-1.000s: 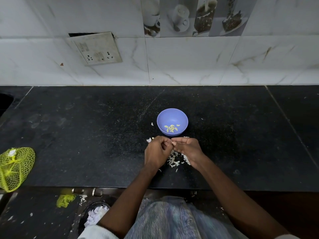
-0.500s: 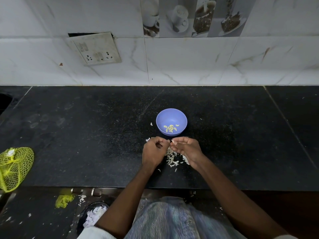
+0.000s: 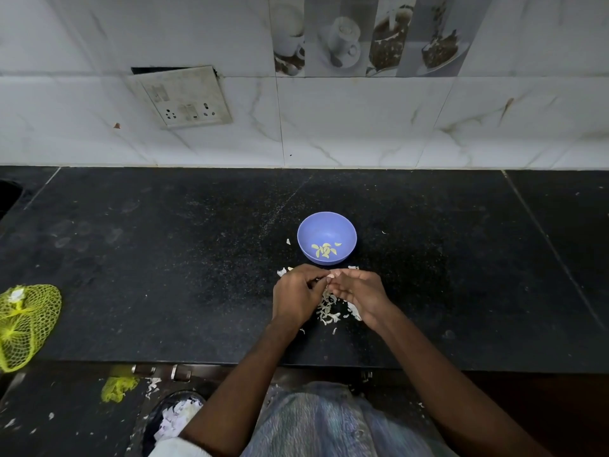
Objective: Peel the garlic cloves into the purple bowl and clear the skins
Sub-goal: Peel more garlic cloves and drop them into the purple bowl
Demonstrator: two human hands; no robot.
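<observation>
**Garlic being peeled by hand at a black kitchen counter**

Garlic is being worked just in front of the purple bowl (image 3: pixel 327 225), though the clove itself is too small and too hidden between the fingertips to make out. Nearest the camera, a person's forearms are reaching forward over a pale blue-grey garment (image 3: pixel 316 423). The left hand (image 3: pixel 296 293) and right hand (image 3: pixel 359 293) are meeting fingertip to fingertip above the counter (image 3: pixel 164 258), fingers curled in and pinching something small between them. Beneath and between the hands, a scatter of white skins (image 3: pixel 328 310) is lying on the dark stone. Just beyond the fingertips, the bowl is sitting upright, holding a small cluster of peeled cloves (image 3: pixel 324 249) at its bottom. A few loose flakes are lying beside the bowl. Off to the left, a yellow net bag (image 3: pixel 26 324) is hanging over the counter's front edge. Behind everything, a socket plate (image 3: pixel 181 97) is tilting out from the white marbled wall tiles (image 3: pixel 362 127).
</observation>
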